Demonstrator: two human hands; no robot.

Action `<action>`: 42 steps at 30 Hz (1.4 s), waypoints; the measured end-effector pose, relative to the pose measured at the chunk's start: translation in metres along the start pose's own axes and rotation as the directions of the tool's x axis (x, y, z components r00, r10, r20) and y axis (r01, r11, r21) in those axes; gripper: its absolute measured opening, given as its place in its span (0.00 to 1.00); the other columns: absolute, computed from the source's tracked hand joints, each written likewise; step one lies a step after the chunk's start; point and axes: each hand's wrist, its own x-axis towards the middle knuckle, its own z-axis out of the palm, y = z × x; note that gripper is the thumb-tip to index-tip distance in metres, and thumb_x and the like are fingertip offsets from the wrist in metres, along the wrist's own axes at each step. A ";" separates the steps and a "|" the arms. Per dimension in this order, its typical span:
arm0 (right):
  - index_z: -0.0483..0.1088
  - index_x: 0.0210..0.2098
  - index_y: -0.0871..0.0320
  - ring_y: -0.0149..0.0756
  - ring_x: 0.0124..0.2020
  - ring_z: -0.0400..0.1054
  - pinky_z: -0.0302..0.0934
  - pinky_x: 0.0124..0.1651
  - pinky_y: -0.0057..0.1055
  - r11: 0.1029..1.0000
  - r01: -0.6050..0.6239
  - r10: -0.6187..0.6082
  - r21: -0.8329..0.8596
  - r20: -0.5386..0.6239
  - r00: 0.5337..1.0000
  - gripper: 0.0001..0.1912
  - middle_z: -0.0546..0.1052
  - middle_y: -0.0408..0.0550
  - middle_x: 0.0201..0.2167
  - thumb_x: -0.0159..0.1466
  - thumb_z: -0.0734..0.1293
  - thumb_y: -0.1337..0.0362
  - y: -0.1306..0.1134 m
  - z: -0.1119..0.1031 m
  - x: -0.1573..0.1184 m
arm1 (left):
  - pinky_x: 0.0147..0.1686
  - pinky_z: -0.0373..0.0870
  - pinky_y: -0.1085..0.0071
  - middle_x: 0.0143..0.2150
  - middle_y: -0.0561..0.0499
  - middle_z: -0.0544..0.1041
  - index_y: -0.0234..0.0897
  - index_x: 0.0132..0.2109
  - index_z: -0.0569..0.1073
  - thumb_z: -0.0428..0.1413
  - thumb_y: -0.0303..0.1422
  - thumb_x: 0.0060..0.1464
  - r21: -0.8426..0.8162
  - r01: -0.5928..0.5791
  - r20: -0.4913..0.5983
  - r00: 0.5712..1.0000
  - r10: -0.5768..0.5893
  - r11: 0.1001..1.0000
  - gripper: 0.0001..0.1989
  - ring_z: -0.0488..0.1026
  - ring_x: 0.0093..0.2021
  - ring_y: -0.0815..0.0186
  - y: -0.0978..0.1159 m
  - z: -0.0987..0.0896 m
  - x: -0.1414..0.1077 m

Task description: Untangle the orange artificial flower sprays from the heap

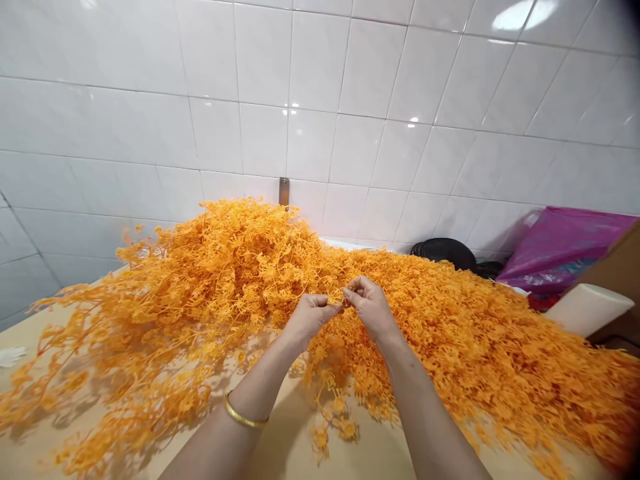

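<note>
Both hands meet in front of a large heap of orange artificial flower sprigs (pixel 240 260). My left hand (pixel 311 319) is closed in a pinch, thumb and forefinger on a thin orange flower stem. Close beside it, my right hand (pixel 371 308) pinches the same small spot, its fingertips almost touching the left ones. The piece between the fingertips is tiny and partly hidden. Below the hands, a loose orange sprig (pixel 333 420) spreads over the tabletop; whether it joins the held stem I cannot tell. A gold bangle (pixel 245 415) circles my left forearm.
More orange sprigs (pixel 480 327) cover the right side of the tan table (pixel 285 433). At the back right are black round items (pixel 445 252), a purple plastic bag (pixel 560 250), a white roll (pixel 590 309) and a cardboard box (pixel 617 267). A white tiled wall (pixel 315 140) stands behind.
</note>
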 end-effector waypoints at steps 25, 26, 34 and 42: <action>0.59 0.21 0.57 0.30 0.22 0.58 0.54 0.25 0.28 0.978 0.068 -0.073 -0.198 -0.019 0.997 0.14 0.63 0.42 0.19 0.53 0.60 0.53 0.000 -0.006 0.001 | 0.18 0.39 0.74 0.12 0.60 0.47 0.36 0.13 0.52 0.56 0.35 0.36 0.228 0.009 0.037 0.999 -0.018 0.974 0.19 0.42 0.15 0.78 -0.016 0.001 0.004; 0.58 0.22 0.56 0.30 0.21 0.59 0.55 0.24 0.28 0.993 0.011 -0.029 -0.115 -0.149 0.988 0.13 0.63 0.42 0.19 0.52 0.60 0.53 0.002 -0.012 0.004 | 0.18 0.38 0.74 0.12 0.60 0.47 0.36 0.13 0.51 0.56 0.35 0.35 0.208 0.022 0.069 0.997 -0.037 0.978 0.20 0.42 0.15 0.78 -0.013 0.002 0.003; 0.61 0.31 0.55 0.25 0.17 0.57 0.57 0.24 0.28 0.955 -0.215 0.253 0.206 -0.181 0.950 0.14 0.63 0.37 0.19 0.47 0.64 0.57 -0.008 -0.044 0.009 | 0.15 0.40 0.75 0.11 0.60 0.55 0.36 0.18 0.58 0.56 0.40 0.38 -0.049 0.160 -0.065 0.985 -0.163 0.986 0.16 0.46 0.13 0.78 -0.004 -0.003 0.002; 0.63 0.25 0.59 0.24 0.20 0.54 0.52 0.25 0.24 0.984 -0.178 0.167 -0.005 0.360 0.918 0.15 0.60 0.38 0.20 0.51 0.64 0.52 -0.017 -0.022 -0.007 | 0.15 0.49 0.77 0.16 0.57 0.60 0.35 0.20 0.59 0.57 0.42 0.37 -0.123 0.064 -0.127 0.989 -0.079 0.990 0.17 0.54 0.15 0.77 -0.007 -0.005 0.004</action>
